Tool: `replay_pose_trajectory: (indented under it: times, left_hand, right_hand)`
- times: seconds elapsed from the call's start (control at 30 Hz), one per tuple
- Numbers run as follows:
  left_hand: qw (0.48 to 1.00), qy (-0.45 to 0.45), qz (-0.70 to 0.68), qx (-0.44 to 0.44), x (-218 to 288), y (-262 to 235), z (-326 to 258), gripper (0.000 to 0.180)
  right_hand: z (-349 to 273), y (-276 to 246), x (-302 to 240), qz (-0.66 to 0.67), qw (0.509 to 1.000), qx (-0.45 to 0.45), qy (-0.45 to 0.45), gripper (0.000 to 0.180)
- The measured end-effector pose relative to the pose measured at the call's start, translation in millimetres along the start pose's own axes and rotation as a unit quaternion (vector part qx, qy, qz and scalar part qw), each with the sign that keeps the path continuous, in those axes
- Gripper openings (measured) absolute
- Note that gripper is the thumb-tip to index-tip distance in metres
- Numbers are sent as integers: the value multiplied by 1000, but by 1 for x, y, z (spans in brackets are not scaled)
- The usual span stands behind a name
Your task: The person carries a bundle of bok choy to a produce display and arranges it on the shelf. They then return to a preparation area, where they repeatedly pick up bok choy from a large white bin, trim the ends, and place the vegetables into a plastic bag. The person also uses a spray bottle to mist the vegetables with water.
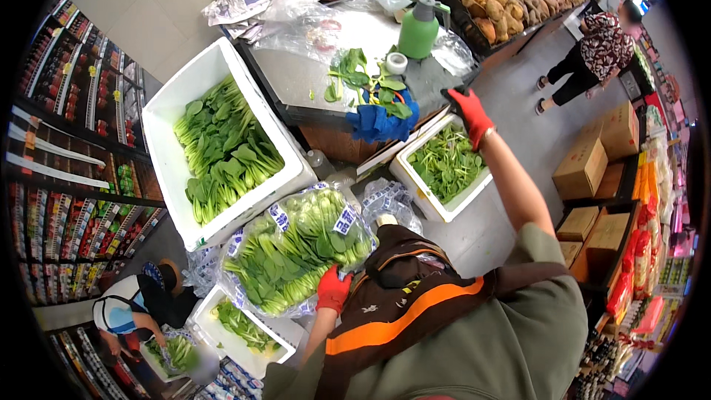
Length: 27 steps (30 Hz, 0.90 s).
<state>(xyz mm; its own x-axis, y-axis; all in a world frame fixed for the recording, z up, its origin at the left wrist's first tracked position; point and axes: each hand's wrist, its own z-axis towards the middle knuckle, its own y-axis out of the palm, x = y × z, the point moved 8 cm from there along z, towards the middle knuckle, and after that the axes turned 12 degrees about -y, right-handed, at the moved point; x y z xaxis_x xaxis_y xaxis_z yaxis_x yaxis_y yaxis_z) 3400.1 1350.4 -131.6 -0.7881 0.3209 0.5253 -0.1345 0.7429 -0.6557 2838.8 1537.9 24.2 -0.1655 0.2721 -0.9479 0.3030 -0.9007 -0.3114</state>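
Note:
My left hand [333, 290], in a red glove, is closed at the near right edge of a clear printed plastic bag [346, 221] full of leafy greens [285, 263]. My right hand [469, 112], gloved in red with dark fingertips, reaches out to the corner of the metal-topped table [296, 74]. Its fingers are stretched out and nothing shows in them. Below that hand stands a white foam box [446, 215] of loose green leaves [444, 163]. A larger foam box [167, 115] at the left holds rows of greens [229, 152].
On the table are a green spray bottle [419, 33], a tape roll [396, 64], loose leaves [355, 67] and a blue cloth [381, 124]. Another foam box [281, 353] stands near left. A person [141, 304] crouches there; another person [603, 48] stands far right, beyond the cardboard boxes [581, 163].

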Motion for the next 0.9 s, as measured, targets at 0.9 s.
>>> replay_pose_trajectory:
  times: [0.9]
  left_hand:
    - [894, -365, -138, 220, 51, -79, -5, 46]
  right_hand:
    - [352, 86, -37, 152, 937, -303, 88, 43]
